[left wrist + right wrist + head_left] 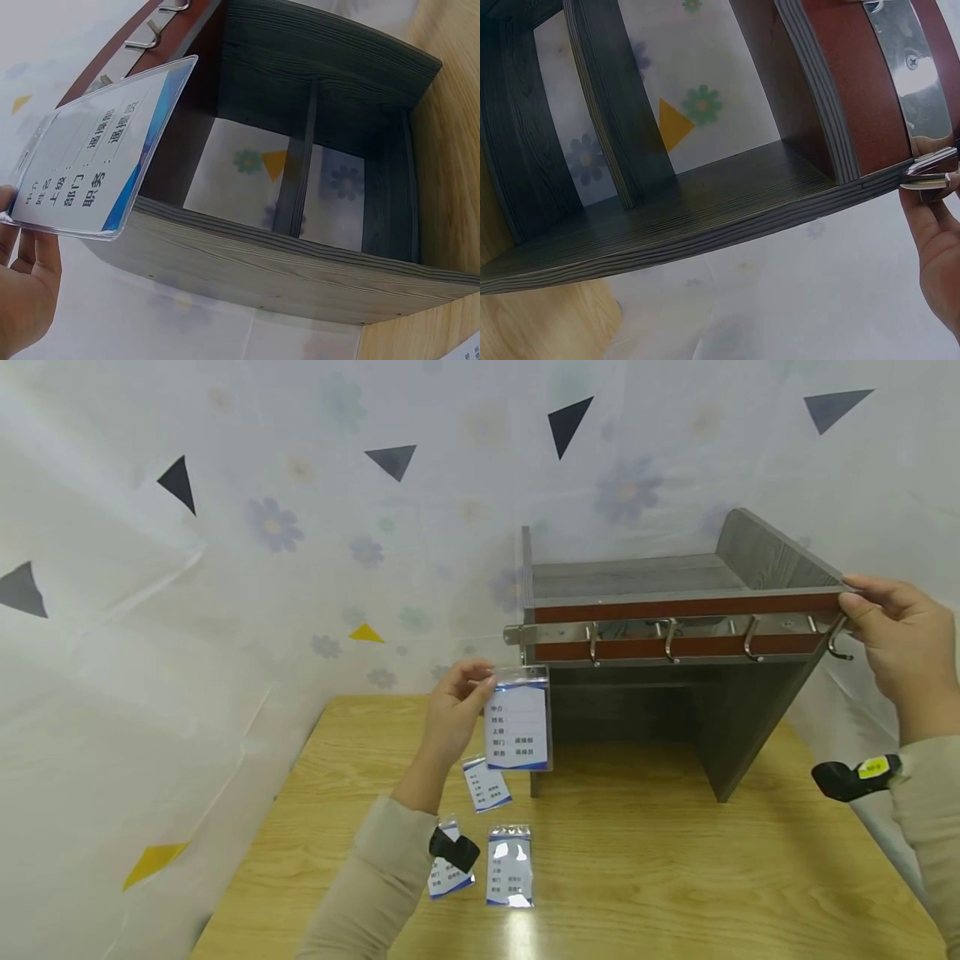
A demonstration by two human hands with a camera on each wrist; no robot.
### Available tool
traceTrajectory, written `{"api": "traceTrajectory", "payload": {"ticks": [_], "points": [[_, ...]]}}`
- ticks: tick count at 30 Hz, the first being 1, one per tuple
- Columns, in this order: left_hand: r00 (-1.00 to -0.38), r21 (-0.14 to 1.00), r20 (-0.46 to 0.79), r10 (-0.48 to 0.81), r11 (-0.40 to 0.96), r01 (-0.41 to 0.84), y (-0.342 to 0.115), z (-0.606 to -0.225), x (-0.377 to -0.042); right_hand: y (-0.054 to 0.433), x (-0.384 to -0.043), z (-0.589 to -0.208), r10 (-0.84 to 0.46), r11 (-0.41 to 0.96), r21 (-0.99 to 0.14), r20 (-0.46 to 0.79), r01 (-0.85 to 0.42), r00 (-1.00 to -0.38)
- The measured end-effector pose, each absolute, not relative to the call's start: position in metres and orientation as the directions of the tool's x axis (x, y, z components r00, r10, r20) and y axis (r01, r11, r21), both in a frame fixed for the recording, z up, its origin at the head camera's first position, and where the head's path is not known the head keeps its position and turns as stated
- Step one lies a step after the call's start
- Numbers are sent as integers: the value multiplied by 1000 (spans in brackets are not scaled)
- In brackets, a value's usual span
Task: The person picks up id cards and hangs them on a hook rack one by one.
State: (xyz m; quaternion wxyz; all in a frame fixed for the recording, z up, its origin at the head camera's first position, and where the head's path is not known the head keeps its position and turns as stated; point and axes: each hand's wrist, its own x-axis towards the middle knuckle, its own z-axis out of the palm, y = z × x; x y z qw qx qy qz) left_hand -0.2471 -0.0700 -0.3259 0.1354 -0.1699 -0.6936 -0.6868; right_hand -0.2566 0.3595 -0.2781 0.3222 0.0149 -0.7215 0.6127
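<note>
My left hand pinches a name badge in a clear plastic sleeve by its left edge, thumb in front. The badge hangs upright just below the left end of a metal hook rail, its top overlapping the rail's end in the head view. In the left wrist view the badge shows printed text and a blue border. My right hand grips the right front corner of a grey wooden shelf, at the rail's end beside the last hook.
Several more badges lie on the wooden table: one upper badge, one front badge and one partly behind the left wrist camera. The shelf's left side panel stands close to the left hand. A patterned sheet hangs behind.
</note>
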Motion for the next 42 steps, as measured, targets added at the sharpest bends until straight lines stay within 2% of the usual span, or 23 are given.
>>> {"api": "traceTrajectory", "payload": {"ticks": [10, 24, 33, 42], "points": [[-898, 898, 440, 20, -1, 440, -65, -324, -254, 357, -257, -277, 367, 208, -877, 480, -432, -797], [-906, 904, 424, 9, 63, 424, -63, -317, -256, 353, -255, -277, 371, 262, -877, 476, -402, -797], [-941, 937, 339, -14, 98, 336, -61, -314, -254, 352, -254, -277, 381, 274, -883, 462, -380, -801], [-950, 947, 310, -35, 100, 306, -55, -296, -239, 352, -253, -275, 369, 214, -873, 487, -438, -792]]}}
